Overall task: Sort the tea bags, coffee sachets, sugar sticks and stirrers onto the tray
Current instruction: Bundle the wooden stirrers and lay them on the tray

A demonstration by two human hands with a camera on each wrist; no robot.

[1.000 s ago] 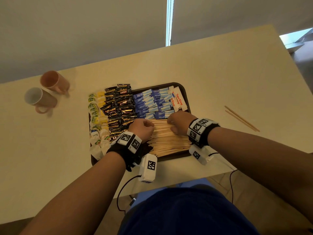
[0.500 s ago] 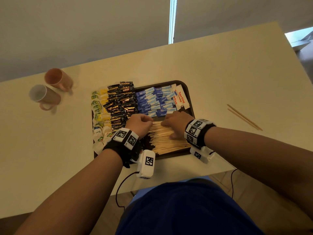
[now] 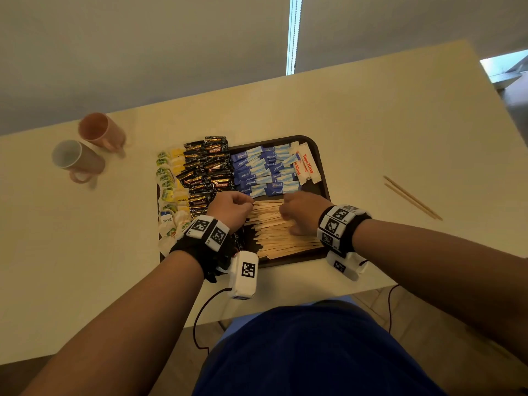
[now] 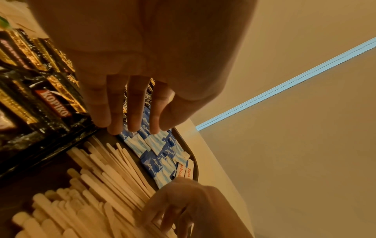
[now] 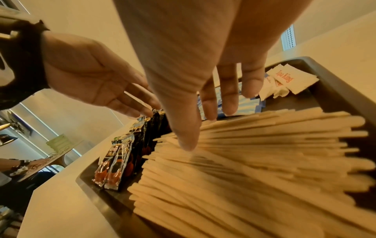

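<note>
Matt wooden stirrers (image 3: 281,230); glossy foil sachets (image 3: 208,172)

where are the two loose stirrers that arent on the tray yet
In the head view the two loose stirrers lie side by side on the bare table, to the right of the tray and beyond the right hand.

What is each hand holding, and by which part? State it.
Nothing. The left hand and the right hand have nearly straight fingers reaching down over the wooden stirrers on the tray; no grip on anything.
</note>
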